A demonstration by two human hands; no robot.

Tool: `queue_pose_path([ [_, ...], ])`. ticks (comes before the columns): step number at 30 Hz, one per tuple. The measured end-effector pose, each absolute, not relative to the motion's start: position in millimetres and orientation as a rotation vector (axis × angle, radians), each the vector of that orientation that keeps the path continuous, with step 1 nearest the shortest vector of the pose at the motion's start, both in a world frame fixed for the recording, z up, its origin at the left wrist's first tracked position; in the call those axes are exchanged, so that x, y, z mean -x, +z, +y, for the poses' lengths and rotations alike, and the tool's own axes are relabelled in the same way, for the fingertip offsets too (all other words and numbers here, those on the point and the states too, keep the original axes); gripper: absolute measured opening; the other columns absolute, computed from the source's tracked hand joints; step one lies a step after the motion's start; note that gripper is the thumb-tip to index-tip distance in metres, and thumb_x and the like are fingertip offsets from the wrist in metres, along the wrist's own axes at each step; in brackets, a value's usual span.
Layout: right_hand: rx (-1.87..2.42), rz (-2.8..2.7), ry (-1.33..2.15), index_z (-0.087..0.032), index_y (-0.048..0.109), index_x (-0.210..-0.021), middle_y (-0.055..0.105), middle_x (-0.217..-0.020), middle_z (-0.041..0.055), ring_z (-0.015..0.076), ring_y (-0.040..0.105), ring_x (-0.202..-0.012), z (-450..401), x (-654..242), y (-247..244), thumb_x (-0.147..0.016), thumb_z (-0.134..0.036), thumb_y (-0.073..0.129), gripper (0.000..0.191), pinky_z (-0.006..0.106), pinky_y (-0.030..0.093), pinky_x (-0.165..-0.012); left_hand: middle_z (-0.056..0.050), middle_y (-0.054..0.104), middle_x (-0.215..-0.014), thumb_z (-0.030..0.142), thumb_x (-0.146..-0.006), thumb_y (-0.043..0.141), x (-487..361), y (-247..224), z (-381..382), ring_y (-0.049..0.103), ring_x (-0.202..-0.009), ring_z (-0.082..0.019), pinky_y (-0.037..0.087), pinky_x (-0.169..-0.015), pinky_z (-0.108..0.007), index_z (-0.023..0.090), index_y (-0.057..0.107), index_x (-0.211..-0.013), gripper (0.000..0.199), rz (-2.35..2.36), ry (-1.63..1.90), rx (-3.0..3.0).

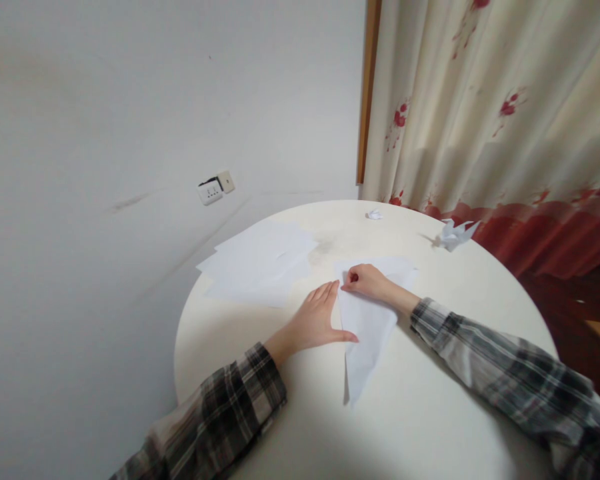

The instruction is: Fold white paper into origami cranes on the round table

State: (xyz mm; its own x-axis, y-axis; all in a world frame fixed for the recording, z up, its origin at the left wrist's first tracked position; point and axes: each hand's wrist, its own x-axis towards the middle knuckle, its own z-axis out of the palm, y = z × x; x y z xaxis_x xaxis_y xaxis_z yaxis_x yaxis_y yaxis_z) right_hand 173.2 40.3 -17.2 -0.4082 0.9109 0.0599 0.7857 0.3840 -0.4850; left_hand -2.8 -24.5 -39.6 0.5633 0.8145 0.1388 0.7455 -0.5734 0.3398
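A white sheet of paper (367,327), folded into a long pointed shape, lies on the round table with its narrow tip toward me. My left hand (317,317) rests flat at the paper's left edge, fingers stretched out together and thumb spread onto the sheet. Over the upper part of the paper, my right hand (366,280) is closed, thumb and forefinger pinching at the left edge close to the left fingertips. The curled fingers hide exactly how much paper is between them.
Loose white sheets (260,260) lie overlapping at the table's back left. A folded paper crane (454,235) stands near the right rim, and a small folded paper piece (375,215) sits at the back. The white table (300,427) adjoins a wall and a curtain (480,120).
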Motion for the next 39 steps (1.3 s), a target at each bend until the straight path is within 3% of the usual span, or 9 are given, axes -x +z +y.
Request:
queue_pose_path([
  [26, 1.483, -2.285, 0.526, -0.015, 0.066, -0.068, 0.065, -0.065, 0.0022, 0.0108, 0.052, -0.057, 43, -174, -21, -0.071, -0.032, 0.066, 0.017, 0.021, 0.034, -0.054, -0.023, 0.024, -0.142, 0.076, -0.057, 0.053, 3, -42, -24, 0.021, -0.132, -0.033, 0.019, -0.107, -0.046, 0.006, 0.019, -0.137, 0.112, 1.303, 0.382, -2.586],
  [29, 1.473, -2.3, 0.534, -0.016, 0.067, -0.068, 0.065, -0.067, 0.0025, 0.0109, 0.054, -0.058, 44, -174, -22, -0.072, -0.031, 0.065, 0.016, 0.02, 0.034, -0.054, -0.022, 0.026, -0.141, 0.072, -0.061, 0.055, 3, -36, -29, 0.021, -0.131, -0.032, 0.02, -0.107, -0.047, 0.008, 0.028, -0.134, 0.101, 1.249, 0.441, -2.644],
  [34, 1.48, -2.301, 0.543, -0.016, 0.066, -0.067, 0.064, -0.062, 0.001, 0.0101, 0.052, -0.055, 46, -174, -23, -0.071, -0.031, 0.065, 0.016, 0.021, 0.032, -0.05, -0.012, 0.038, -0.136, 0.046, -0.084, 0.049, 0, -28, -48, 0.032, -0.127, -0.022, 0.026, -0.107, -0.038, 0.017, 0.046, -0.124, 0.049, 0.939, 0.471, -2.723],
  [36, 1.487, -2.297, 0.536, -0.016, 0.065, -0.066, 0.063, -0.06, 0.0004, 0.0098, 0.05, -0.052, 46, -173, -23, -0.071, -0.031, 0.066, 0.017, 0.021, 0.031, -0.049, -0.01, 0.038, -0.137, 0.039, -0.088, 0.043, -1, -28, -55, 0.03, -0.129, -0.02, 0.026, -0.107, -0.036, 0.018, 0.044, -0.126, 0.044, 0.846, 0.41, -2.725],
  [39, 1.47, -2.3, 0.532, -0.016, 0.065, -0.066, 0.063, -0.061, 0.0004, 0.0098, 0.05, -0.053, 47, -173, -23, -0.071, -0.031, 0.066, 0.016, 0.021, 0.032, -0.05, -0.013, 0.031, -0.142, 0.046, -0.087, 0.043, -1, -29, -62, 0.022, -0.133, -0.022, 0.022, -0.109, -0.037, 0.015, 0.039, -0.131, 0.054, 0.782, 0.305, -2.738],
])
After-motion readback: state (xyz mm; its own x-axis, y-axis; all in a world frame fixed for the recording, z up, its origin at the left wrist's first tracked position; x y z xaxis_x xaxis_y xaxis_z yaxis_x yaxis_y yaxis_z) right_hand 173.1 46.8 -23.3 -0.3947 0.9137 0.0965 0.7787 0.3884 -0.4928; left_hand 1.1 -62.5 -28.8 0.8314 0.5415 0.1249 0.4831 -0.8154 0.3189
